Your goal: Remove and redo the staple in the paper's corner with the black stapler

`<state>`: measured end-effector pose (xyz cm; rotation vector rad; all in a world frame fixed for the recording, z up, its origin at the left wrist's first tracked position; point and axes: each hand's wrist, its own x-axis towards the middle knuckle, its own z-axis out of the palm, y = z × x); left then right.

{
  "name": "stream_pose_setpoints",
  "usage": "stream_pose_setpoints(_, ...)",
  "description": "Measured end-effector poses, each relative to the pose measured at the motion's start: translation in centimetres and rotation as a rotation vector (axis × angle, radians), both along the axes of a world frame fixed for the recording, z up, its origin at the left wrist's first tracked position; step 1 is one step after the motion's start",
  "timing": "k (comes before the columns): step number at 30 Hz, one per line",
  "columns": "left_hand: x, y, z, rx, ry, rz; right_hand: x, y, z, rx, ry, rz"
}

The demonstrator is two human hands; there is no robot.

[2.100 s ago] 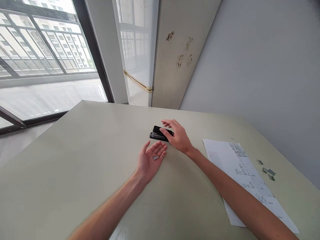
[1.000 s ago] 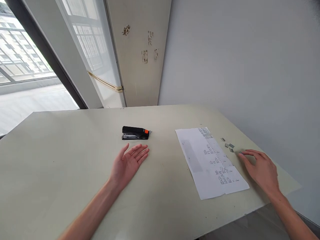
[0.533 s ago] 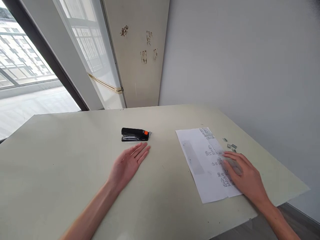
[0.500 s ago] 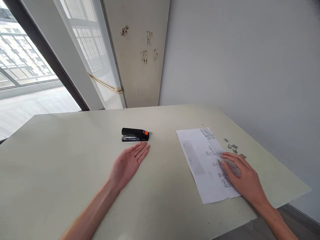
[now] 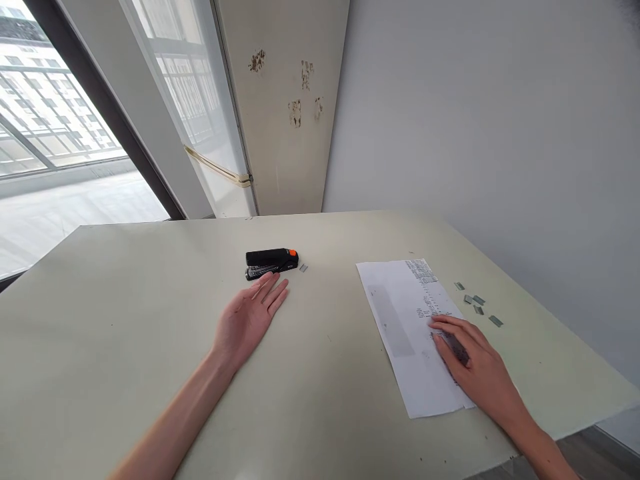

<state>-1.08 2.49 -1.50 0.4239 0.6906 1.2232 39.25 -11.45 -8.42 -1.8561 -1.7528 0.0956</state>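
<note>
A black stapler with an orange patch lies on its side or base on the pale table. My left hand rests palm up just in front of it, fingers stretched out, the tips at the stapler's lower edge. A small strip of staples lies by the stapler's right end. Over the right part of a printed paper sheet is my right hand, back upward, fingers loosely bent and apart from the thumb. I cannot tell how firmly it presses on the paper.
Several short strips of staples lie scattered to the right of the paper. The pale table meets a grey wall on the right. Behind it stand a stained beige panel and a glass door with a handle.
The stapler has turned slightly, and the staple strip now lies apart from its end. My left hand has shifted a little left. My right hand has moved slightly nearer over the paper.
</note>
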Motion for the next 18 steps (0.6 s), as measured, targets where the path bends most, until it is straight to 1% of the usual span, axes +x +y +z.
stream_pose_setpoints(6,-0.8,0.0,0.0,0.01,0.065,0.002,-0.3,-0.1,0.4,-0.027,0.021,-0.006)
stream_pose_setpoints(13,-1.9,0.1,0.2,-0.003,0.118,0.078,-0.3,-0.1,0.5,-0.04,0.035,-0.02)
stream_pose_setpoints(15,-2.0,0.2,0.1,0.006,0.131,0.071,-0.4,-0.1,0.5,-0.039,0.038,-0.018)
stream_pose_setpoints(18,-2.2,0.1,-0.2,0.05,0.178,0.014,-0.7,-0.3,0.5,-0.046,0.061,-0.012)
